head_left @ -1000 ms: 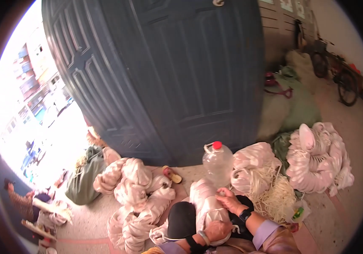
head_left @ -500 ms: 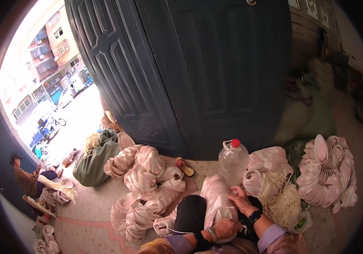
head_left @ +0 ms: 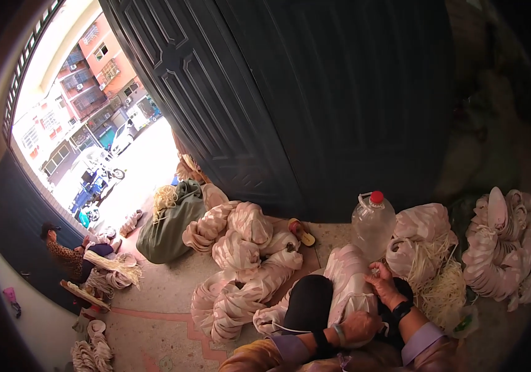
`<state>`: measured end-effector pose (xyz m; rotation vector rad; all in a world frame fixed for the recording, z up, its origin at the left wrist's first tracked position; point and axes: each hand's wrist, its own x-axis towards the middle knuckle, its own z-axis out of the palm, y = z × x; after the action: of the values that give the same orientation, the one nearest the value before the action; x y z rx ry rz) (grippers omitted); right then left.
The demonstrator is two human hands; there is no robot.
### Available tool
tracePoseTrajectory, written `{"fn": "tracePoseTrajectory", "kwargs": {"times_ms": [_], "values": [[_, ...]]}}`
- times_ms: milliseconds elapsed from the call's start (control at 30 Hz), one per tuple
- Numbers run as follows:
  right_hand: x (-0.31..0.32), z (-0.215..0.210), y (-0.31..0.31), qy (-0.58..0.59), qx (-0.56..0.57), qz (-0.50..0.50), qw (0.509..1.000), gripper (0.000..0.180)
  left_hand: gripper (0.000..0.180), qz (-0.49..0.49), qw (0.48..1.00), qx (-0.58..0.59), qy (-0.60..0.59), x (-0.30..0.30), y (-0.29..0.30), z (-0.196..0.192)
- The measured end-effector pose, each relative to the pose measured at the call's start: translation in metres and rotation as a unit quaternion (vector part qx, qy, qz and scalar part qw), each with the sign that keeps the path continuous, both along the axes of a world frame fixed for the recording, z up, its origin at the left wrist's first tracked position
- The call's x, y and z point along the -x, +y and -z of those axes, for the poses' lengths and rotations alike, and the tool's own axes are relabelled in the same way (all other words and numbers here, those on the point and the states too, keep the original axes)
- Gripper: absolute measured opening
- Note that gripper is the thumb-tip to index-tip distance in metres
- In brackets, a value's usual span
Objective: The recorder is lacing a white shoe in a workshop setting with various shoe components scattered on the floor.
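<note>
Across my lap lies a long bundle of overlapping pale pink pieces point(head_left: 347, 279), between my dark-trousered knees. My left hand point(head_left: 361, 327) is closed in a fist at the bundle's near end; what sits inside it is hidden. Against the bundle's right side is my right hand point(head_left: 387, 288), fingers curled and thumb pressed in, with a small pale glint at the fingertips too small to name. A white cord point(head_left: 290, 330) runs over my left knee.
A big clear jug with a red cap point(head_left: 376, 197) stands beyond the bundle. Pink coils point(head_left: 250, 266) lie left, more point(head_left: 504, 248) right, by pale straw-like strands point(head_left: 439, 279). A green sack point(head_left: 169, 229), a slipper point(head_left: 302, 232) and a dark door point(head_left: 340, 111) stand ahead; another person point(head_left: 70, 254) sits far left.
The whole view has swung left, so everything sits further right in the picture. Both hands stay at the same places on the bundle, with little visible change in their grip.
</note>
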<state>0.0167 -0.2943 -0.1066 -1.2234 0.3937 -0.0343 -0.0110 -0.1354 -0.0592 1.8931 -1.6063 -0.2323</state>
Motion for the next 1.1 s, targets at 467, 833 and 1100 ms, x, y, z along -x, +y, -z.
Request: {"fn": "tracePoseTrajectory", "kwargs": {"times_ms": [467,833,1100], "values": [[-0.015,0.003,-0.005,-0.063,0.32,-0.032,0.945,0.046,0.01,0.004,0.996,0.051,0.076,0.002,0.005,0.007],[-0.016,0.013,-0.005,-0.025,0.181,-0.041,0.982,0.054,0.006,0.03,0.997,0.04,0.066,-0.002,0.006,0.011],[-0.011,-0.009,0.0,0.007,0.111,-0.03,0.993,0.049,0.008,0.042,0.996,-0.007,0.073,-0.004,0.009,0.007]]}}
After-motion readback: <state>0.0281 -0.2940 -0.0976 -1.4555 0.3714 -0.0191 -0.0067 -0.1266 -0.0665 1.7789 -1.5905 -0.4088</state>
